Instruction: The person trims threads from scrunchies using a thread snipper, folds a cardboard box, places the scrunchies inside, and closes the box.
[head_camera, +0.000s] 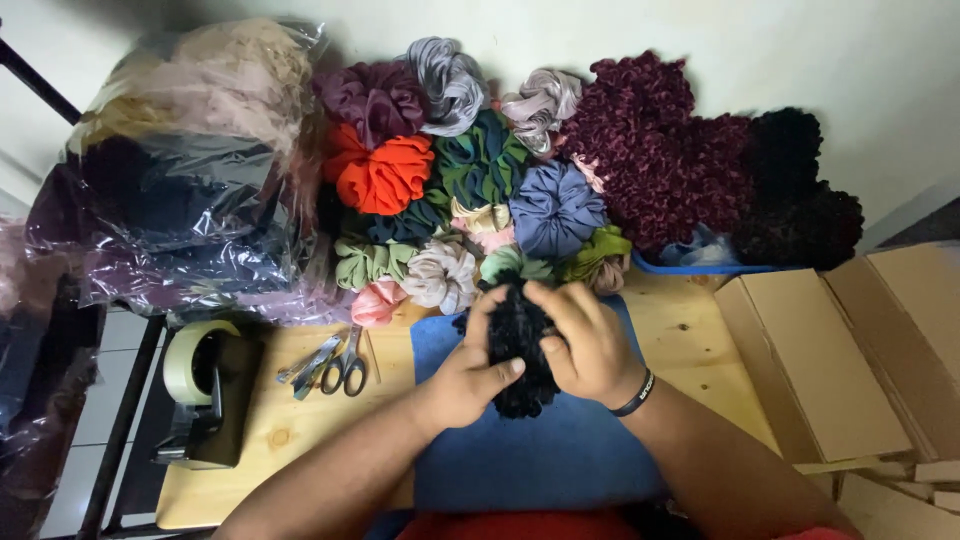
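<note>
Head view showed you working a black fuzzy scrunchie over the blue mat at the middle of the counter. Your left hand gripped its left side, thumb pressed across the lower front and fingers curled behind it. Your right hand closed on its right side, fingertips bent down into the top of the fluff, a black wristband on that wrist. The scrunchie sat between both hands, and whether it touched the mat could not be told.

Just beyond your fingers lay a heap of scrunchies: an orange one, a dark green one, a slate blue one, a purple one, a grey one, and paler pink and cream ones nearest you. To their right sat maroon fuzzy scrunchies and black fuzzy ones, partly over a blue tray.

On your left, scissors lay on the wood just beside the mat, with a tape dispenser near the counter's edge. Behind those stood clear plastic bags stuffed with fabric. Flat cardboard boxes lay on your right.
</note>
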